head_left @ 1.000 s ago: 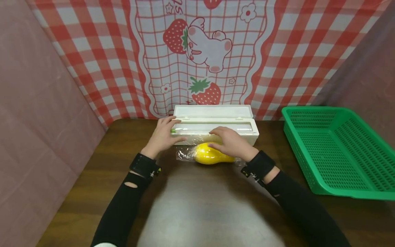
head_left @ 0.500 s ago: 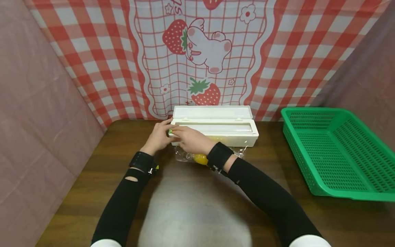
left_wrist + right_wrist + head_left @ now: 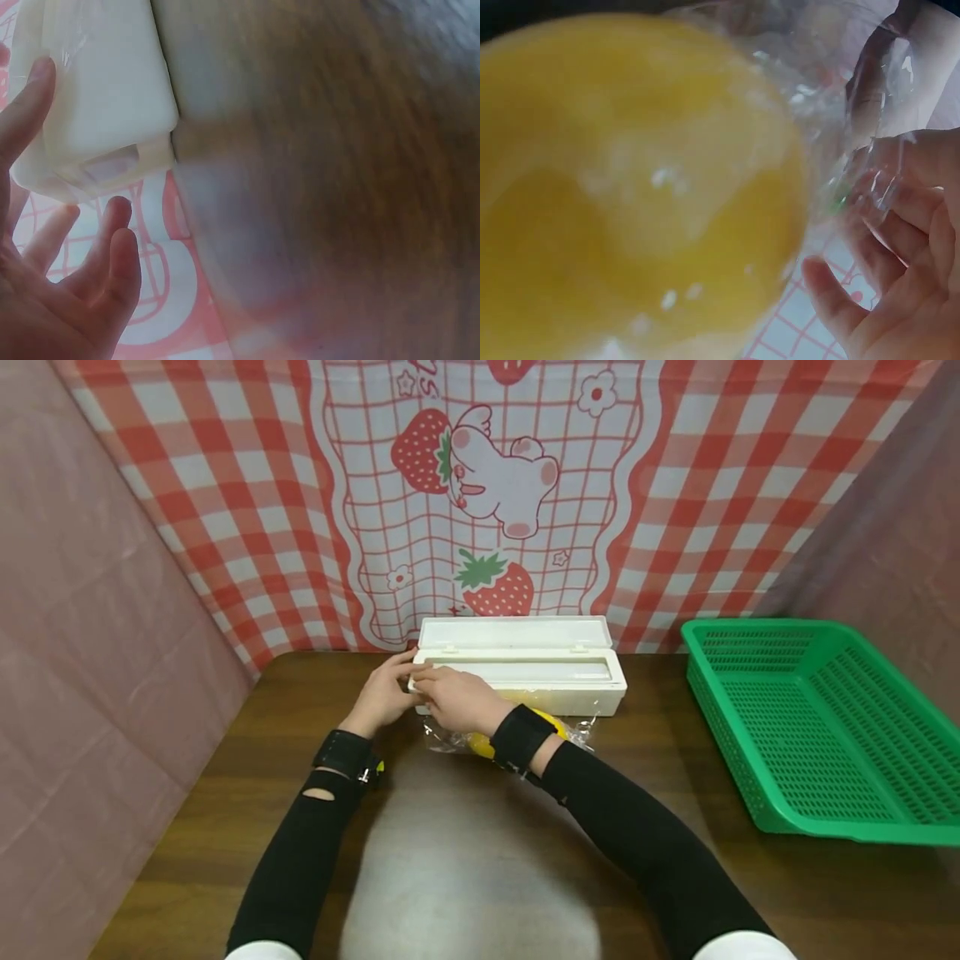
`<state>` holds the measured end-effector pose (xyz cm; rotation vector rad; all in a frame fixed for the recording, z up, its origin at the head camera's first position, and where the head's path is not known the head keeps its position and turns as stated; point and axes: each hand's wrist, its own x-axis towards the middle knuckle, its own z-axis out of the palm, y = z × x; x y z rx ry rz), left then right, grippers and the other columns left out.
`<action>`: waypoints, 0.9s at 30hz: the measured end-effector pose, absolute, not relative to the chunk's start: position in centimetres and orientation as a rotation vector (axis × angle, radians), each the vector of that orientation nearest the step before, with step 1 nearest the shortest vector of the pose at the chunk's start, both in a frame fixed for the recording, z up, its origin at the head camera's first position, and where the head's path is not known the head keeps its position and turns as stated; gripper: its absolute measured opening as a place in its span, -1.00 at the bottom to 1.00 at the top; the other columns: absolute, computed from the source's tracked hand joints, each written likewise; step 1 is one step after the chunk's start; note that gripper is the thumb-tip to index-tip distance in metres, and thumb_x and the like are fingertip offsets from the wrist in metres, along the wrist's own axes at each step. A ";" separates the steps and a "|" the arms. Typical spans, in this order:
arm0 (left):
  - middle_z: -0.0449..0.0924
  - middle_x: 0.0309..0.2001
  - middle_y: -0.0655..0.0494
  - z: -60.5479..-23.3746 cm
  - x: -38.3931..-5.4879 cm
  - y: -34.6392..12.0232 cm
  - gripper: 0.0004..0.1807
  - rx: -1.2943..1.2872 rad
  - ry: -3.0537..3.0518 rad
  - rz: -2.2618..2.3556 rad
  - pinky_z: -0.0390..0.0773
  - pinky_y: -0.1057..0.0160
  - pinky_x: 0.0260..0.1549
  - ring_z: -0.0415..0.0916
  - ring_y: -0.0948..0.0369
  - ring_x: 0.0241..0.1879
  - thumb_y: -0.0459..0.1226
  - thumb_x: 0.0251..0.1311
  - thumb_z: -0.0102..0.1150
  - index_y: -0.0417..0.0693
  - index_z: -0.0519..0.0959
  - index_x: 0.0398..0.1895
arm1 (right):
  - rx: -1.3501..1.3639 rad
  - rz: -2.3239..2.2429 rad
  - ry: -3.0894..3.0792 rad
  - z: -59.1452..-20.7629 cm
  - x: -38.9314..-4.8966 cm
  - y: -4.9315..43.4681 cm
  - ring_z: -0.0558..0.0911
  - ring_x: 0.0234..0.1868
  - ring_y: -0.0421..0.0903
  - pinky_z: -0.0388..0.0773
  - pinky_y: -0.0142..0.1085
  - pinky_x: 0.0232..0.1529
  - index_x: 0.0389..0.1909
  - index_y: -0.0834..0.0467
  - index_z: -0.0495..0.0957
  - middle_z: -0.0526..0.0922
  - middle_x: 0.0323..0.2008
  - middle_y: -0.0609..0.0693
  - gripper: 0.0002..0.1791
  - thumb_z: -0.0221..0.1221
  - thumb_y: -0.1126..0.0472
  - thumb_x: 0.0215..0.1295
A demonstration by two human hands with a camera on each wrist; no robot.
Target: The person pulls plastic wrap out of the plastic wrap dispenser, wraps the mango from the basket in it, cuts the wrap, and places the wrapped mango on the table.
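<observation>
A white cling film dispenser (image 3: 592, 700) lies at the table's back edge with its lid (image 3: 517, 633) up. My left hand (image 3: 381, 697) holds its left end, the thumb (image 3: 34, 101) against the casing and the other fingers around the end. My right hand (image 3: 459, 700) is at that same end, thumb and fingers at the small green slide cutter (image 3: 841, 196), which is hidden in the head view. Below the right wrist lies a smooth yellow rounded object (image 3: 630, 187), probably a toy fruit, under clear film (image 3: 442, 739) that runs up to the dispenser.
A green perforated basket (image 3: 817, 735) stands on the right of the wooden table (image 3: 465, 860). A red-and-white checked cloth (image 3: 247, 510) hangs right behind the dispenser. Pinkish cloth (image 3: 97, 610) hangs at the left side.
My right hand has moved left from above the yellow object to the dispenser's left end, beside my left hand, which has stayed almost in place. The forearm now partly covers the yellow object.
</observation>
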<state>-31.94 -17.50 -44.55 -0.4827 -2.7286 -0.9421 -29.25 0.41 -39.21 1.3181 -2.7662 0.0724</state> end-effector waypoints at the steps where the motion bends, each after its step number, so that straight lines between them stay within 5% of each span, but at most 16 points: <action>1: 0.23 0.33 0.16 -44.5 -31.9 -17.5 -0.39 -0.466 -2.740 -0.936 0.34 0.09 0.03 0.25 0.12 0.21 -0.06 -0.18 0.41 0.20 0.54 0.08 | 1.314 0.073 -2.768 -39.2 -29.3 0.5 0.26 0.28 -0.07 0.25 -0.23 0.16 0.25 0.10 0.35 0.31 0.28 0.01 -0.53 -0.04 0.11 0.33; 6: 0.18 0.35 0.26 -44.3 -31.7 -17.4 -0.40 -0.413 -2.796 -0.898 0.43 0.07 -0.15 0.23 0.11 0.23 0.02 -0.12 0.35 0.32 0.50 0.12 | 1.318 0.076 -2.738 -39.4 -29.4 0.7 0.29 0.26 -0.08 0.29 -0.24 0.13 0.21 0.09 0.40 0.33 0.27 0.01 -0.57 -0.04 0.10 0.34; 9: 0.15 0.35 0.34 -44.3 -31.6 -17.3 -0.40 -0.392 -2.821 -0.898 0.44 0.16 -0.36 0.41 0.17 -0.01 0.04 -0.09 0.32 0.37 0.47 0.14 | 1.328 0.075 -2.728 -39.5 -29.5 0.9 0.29 0.26 -0.07 0.24 -0.26 0.16 0.20 0.11 0.40 0.32 0.27 0.02 -0.57 -0.05 0.10 0.35; 13: 0.15 0.35 0.36 -44.3 -31.5 -17.3 -0.38 -0.368 -2.820 -0.938 0.37 0.20 -0.56 0.40 0.25 -0.36 0.03 -0.12 0.34 0.38 0.47 0.14 | 1.332 0.075 -2.743 -39.6 -29.4 1.1 0.28 0.26 -0.08 0.21 -0.26 0.18 0.24 0.13 0.35 0.32 0.27 0.03 -0.53 -0.04 0.08 0.35; 27: 0.07 0.37 0.40 -44.4 -31.2 -17.3 -0.29 -0.386 -2.825 -0.929 0.42 0.23 -0.50 0.45 0.32 -0.33 0.28 -0.21 0.22 0.45 0.43 0.15 | 1.282 0.169 -2.780 -39.9 -28.8 4.8 0.28 0.26 -0.06 0.17 -0.24 0.21 0.28 0.17 0.30 0.32 0.28 0.03 -0.49 -0.04 0.06 0.36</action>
